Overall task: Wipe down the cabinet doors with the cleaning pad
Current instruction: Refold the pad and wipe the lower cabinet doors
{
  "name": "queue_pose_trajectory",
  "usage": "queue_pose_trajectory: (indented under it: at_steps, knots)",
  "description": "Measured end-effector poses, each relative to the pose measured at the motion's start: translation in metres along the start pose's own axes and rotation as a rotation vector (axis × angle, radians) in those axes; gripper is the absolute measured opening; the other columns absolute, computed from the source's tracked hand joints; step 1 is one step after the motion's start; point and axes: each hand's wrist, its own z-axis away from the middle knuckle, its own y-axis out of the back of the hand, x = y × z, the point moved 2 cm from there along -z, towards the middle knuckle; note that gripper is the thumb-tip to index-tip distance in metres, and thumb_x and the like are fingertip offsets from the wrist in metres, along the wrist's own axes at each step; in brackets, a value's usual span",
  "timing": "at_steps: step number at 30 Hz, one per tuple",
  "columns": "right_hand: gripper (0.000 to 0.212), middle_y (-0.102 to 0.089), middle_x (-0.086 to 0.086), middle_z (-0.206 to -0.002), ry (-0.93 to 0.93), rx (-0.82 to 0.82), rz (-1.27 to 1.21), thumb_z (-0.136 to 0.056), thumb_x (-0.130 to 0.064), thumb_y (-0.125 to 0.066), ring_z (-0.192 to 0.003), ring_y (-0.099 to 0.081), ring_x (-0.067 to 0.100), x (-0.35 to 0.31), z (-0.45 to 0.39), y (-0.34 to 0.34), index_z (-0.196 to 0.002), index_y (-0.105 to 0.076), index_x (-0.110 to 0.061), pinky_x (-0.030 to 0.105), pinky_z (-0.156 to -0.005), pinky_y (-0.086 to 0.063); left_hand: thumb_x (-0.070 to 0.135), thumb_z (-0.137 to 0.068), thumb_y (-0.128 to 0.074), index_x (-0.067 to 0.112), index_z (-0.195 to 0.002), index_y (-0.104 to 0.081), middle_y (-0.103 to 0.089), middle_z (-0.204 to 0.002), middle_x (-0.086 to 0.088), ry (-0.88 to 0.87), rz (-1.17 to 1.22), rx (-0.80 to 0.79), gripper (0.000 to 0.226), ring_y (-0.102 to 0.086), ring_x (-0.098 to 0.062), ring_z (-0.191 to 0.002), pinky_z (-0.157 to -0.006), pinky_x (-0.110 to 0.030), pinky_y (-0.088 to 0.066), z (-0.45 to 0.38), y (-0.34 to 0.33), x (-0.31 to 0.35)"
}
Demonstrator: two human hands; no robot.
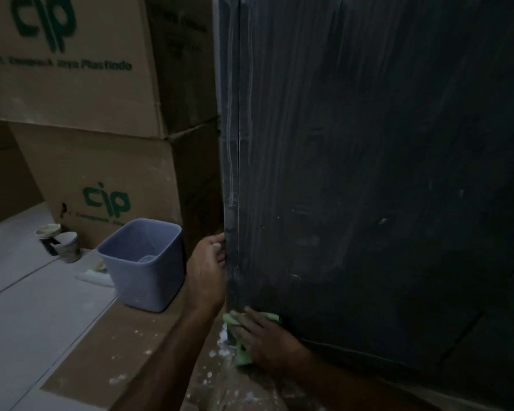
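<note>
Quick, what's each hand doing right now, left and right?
Left hand: fingers curled round the left edge of the cabinet door, gripping it.
Right hand: fingers flat, pressing the green cleaning pad low on the door.

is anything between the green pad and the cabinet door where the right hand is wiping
Nothing visible. The right hand presses the green cleaning pad flat against the bottom corner of the dark cabinet door, while the left hand holds the door's edge above.
</note>
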Motion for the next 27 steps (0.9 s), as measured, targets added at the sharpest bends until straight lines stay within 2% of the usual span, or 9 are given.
queue_pose_trajectory:
  at_steps: [3, 9, 13, 15, 17, 20, 23, 25, 27]
  knots:
    - [0.048, -0.049, -0.001, -0.155, 0.026, 0.004, 0.019, -0.100, -0.027, -0.038, -0.153, -0.031, 0.028, 0.008, 0.000, 0.017, -0.141, -0.061, -0.018, 0.051, -0.125, -0.007, 0.038, -0.099, -0.033, 0.019, -0.124, -0.060, -0.066, -0.114, 0.014, 0.013, 0.002, 0.004, 0.042, -0.066, 0.014, -0.097, -0.073, -0.006, -0.052, 0.001, -0.001, -0.004]
    - [0.065, -0.015, 0.016, -0.168, -0.337, 0.347, -0.005, -0.098, -0.020, -0.040, -0.157, -0.001, 0.038, 0.100, -0.012, 0.101, -0.157, -0.015, -0.004, 0.058, -0.125, 0.008, 0.030, -0.105, -0.040, 0.025, -0.111, -0.065, -0.074, -0.106, 0.003, 0.082, -0.016, 0.042, 0.027, -0.074, -0.004, -0.092, -0.071, -0.018, -0.056, -0.006, 0.000, -0.001]
    - [0.047, -0.048, 0.011, -0.155, -0.069, 0.115, 0.047, -0.098, -0.024, -0.043, -0.153, -0.027, 0.035, 0.052, 0.008, 0.071, -0.141, -0.058, -0.012, 0.055, -0.122, -0.001, 0.039, -0.103, -0.035, 0.022, -0.109, -0.065, -0.072, -0.115, -0.004, 0.125, -0.020, 0.054, 0.034, -0.070, -0.022, -0.109, -0.093, -0.041, -0.056, -0.010, 0.003, 0.010]
    - [0.043, -0.052, 0.006, -0.152, 0.048, -0.044, 0.068, -0.096, -0.028, -0.046, -0.154, -0.025, 0.035, 0.043, 0.017, 0.070, -0.132, -0.066, -0.016, 0.057, -0.120, 0.007, 0.045, -0.100, -0.033, 0.023, -0.112, -0.065, -0.072, -0.116, -0.002, 0.137, -0.028, 0.046, 0.040, -0.069, -0.020, -0.109, -0.092, -0.040, -0.055, -0.008, 0.003, 0.010]
    - [0.048, -0.047, 0.008, -0.156, -0.001, -0.003, 0.094, -0.092, -0.029, -0.048, -0.156, -0.012, 0.036, 0.061, 0.011, 0.094, -0.135, -0.063, -0.015, 0.058, -0.119, 0.014, 0.034, -0.110, -0.034, 0.028, -0.109, -0.063, -0.072, -0.113, 0.003, 0.132, -0.049, 0.064, 0.030, -0.071, -0.012, -0.103, -0.086, -0.033, -0.057, -0.005, 0.003, 0.005]
    - [0.068, -0.028, 0.013, -0.165, -0.274, 0.223, 0.081, -0.085, -0.027, -0.057, -0.156, 0.003, 0.036, 0.106, -0.012, 0.145, -0.149, -0.044, -0.010, 0.060, -0.123, 0.002, 0.027, -0.110, -0.042, 0.024, -0.117, -0.063, -0.071, -0.112, 0.003, 0.145, -0.078, 0.071, 0.022, -0.072, -0.009, -0.097, -0.076, -0.025, -0.057, -0.003, 0.000, 0.004]
    - [0.067, -0.025, 0.017, -0.165, -0.424, 0.319, 0.020, -0.091, -0.022, -0.051, -0.157, -0.001, 0.037, 0.126, -0.018, 0.164, -0.153, -0.034, -0.005, 0.060, -0.125, -0.004, 0.044, -0.100, -0.041, 0.011, -0.131, -0.061, -0.071, -0.118, -0.007, 0.133, -0.072, 0.083, 0.050, -0.069, -0.021, -0.106, -0.080, -0.032, -0.054, -0.002, -0.003, 0.014]
    - [0.061, -0.034, 0.017, -0.162, -0.324, 0.247, 0.023, -0.092, -0.026, -0.051, -0.155, -0.009, 0.037, 0.105, -0.013, 0.146, -0.150, -0.042, -0.006, 0.056, -0.124, -0.004, 0.053, -0.088, -0.038, 0.010, -0.133, -0.061, -0.071, -0.119, -0.011, 0.193, 0.008, 0.109, 0.067, -0.069, -0.028, -0.109, -0.087, -0.044, -0.057, 0.000, -0.004, 0.020]
    - [0.056, -0.033, 0.015, -0.163, -0.071, 0.008, 0.060, -0.096, -0.029, -0.045, -0.155, -0.013, 0.035, 0.073, -0.004, 0.114, -0.148, -0.046, -0.008, 0.052, -0.120, 0.009, 0.052, -0.093, -0.037, 0.010, -0.131, -0.061, -0.071, -0.122, -0.012, 0.260, 0.085, 0.120, 0.061, -0.069, -0.028, -0.109, -0.087, -0.043, -0.057, 0.002, -0.006, 0.020]
